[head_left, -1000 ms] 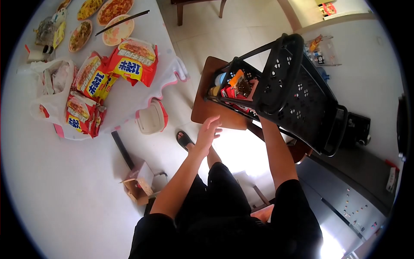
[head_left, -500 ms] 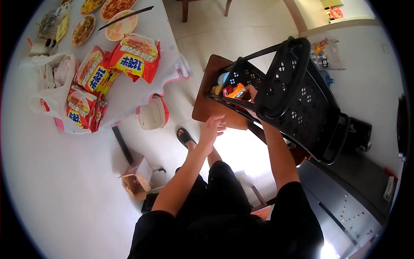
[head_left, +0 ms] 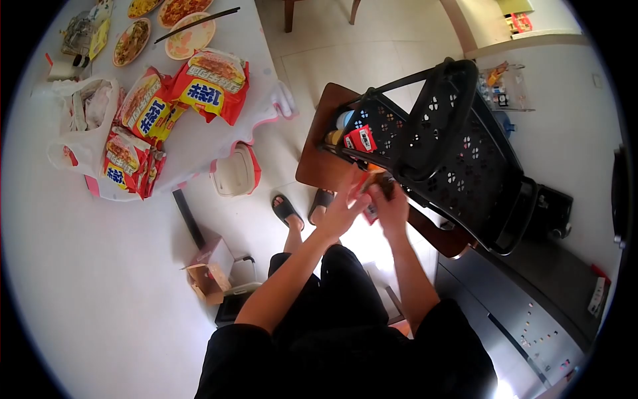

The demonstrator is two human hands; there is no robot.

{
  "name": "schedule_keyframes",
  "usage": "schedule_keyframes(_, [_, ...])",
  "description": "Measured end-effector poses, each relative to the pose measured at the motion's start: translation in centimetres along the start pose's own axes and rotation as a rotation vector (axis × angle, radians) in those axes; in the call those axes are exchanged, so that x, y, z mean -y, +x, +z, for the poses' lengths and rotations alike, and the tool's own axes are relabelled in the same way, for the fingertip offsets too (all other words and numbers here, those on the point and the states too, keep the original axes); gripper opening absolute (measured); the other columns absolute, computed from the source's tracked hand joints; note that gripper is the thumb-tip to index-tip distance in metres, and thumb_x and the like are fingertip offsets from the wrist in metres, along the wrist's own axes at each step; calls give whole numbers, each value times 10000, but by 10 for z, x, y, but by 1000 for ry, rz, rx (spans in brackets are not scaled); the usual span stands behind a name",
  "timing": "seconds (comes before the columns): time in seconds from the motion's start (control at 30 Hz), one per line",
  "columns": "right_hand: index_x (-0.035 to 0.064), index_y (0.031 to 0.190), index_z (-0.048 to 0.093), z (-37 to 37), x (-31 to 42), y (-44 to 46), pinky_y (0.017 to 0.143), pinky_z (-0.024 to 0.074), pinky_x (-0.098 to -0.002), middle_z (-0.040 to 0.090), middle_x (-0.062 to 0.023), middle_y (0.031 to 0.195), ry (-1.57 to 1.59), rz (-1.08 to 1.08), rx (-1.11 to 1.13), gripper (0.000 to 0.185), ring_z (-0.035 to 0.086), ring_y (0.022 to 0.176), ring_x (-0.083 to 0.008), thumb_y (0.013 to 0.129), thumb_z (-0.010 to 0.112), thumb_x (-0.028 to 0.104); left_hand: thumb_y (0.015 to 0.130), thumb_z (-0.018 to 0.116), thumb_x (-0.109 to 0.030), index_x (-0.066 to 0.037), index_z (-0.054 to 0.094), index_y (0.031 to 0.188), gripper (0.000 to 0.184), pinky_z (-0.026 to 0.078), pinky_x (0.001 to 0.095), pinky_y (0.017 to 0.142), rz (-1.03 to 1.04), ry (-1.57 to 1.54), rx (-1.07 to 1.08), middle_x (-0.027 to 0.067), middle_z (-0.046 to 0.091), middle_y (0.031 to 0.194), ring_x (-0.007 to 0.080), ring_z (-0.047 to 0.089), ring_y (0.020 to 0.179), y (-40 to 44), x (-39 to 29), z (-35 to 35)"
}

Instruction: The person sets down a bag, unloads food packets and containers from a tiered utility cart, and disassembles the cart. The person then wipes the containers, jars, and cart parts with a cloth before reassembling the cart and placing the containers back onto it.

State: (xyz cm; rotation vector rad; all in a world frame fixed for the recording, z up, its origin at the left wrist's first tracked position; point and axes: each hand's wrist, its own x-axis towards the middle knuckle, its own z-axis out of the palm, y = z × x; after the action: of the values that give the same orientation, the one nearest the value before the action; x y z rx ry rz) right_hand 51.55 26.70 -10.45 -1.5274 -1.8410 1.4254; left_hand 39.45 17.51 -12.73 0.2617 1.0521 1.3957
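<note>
Grasping blurred packaging (head_left: 371,213), the right hand (head_left: 392,207) is beside the left hand (head_left: 341,214), whose grip I cannot tell; a black rack (head_left: 425,163) partly hides a brown seat (head_left: 321,158).

Place: we see a home (its dining area, we judge)
Table (head_left: 193,159): plated food (head_left: 131,43), chopsticks (head_left: 197,25)
Floor (head_left: 392,60): black sandals (head_left: 284,207)
</note>
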Motion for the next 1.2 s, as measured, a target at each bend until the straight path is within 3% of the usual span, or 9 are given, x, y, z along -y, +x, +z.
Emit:
schedule_keyframes(0.1, [7,1159,654,32,34,-25,842,504,-318,686,-81,1011,62,192,-70,326,627,915,-158,1066,547,300,978,669,-90,-117,289,1565,701,537,268,920,48,29,-105,75,524,1377,173,561,1254,-5,9,10])
schedule_keyframes(0.2, [12,1158,650,49,0,-15,934,459,-351,618,-101,1033,-149,-235,-279,456,577,981,-229,1103,422,403,966,730,-161,-43,476,1383,503,506,337,1018,170,-4,-174,100,604,1293,206,593,1209,-10,-6,10])
schedule_keyframes(0.37, [17,1269,618,43,-4,-11,960,438,-365,592,-124,1152,-333,-440,-187,473,554,1000,-287,1114,364,385,998,658,-113,-27,538,1268,307,628,355,764,-58,-450,-336,100,665,1119,203,698,955,-9,-4,5])
schedule_keyframes(0.5, [55,1409,549,8,-13,57,1012,453,-389,562,-170,1387,-460,-474,-72,440,581,1163,-337,984,604,156,1025,625,-167,-28,544,1257,282,637,363,714,-207,-478,-384,111,679,1054,230,721,852,-22,-13,2])
schedule_keyframes(0.73, [147,1335,594,13,-1,140,1025,460,-470,451,-154,1438,-1010,-681,304,627,491,1242,-417,768,833,267,1045,612,-258,-6,537,1246,331,620,365,777,-82,-514,-426,110,674,1021,229,712,868,-42,-6,-34])
schedule_keyframes(0.93, [98,1129,617,8,7,164,890,504,-474,600,-172,1197,-994,-710,411,478,596,1079,-385,762,845,300,1067,562,-220,-2,542,1247,283,602,349,825,-56,-454,-478,108,667,1044,212,693,919,-66,-15,-50])
schedule_keyframes(1.0, [60,1087,611,3,25,152,816,541,-432,642,-144,1086,-904,-384,452,410,643,946,-340,793,828,244,1083,520,-221,-13,551,1235,259,603,359,804,-68,-456,-495,107,665,1023,223,687,893,-72,-9,-56])
schedule_keyframes(1.13, [16,1065,624,-10,-53,113,713,576,-314,684,-80,980,-28,-135,176,240,675,793,-205,892,754,119,1099,480,-278,-10,557,1250,318,600,376,804,-47,-481,-547,113,667,1032,236,686,902,-88,-15,-58])
schedule_keyframes(1.2, [11,1115,635,-13,-50,72,742,576,-280,688,-70,1015,-58,-129,-2,208,665,857,-137,942,715,94,1102,468,-306,-7,555,1255,347,598,385,810,-21,-503,-556,117,666,1034,246,688,910,-96,-31,-53])
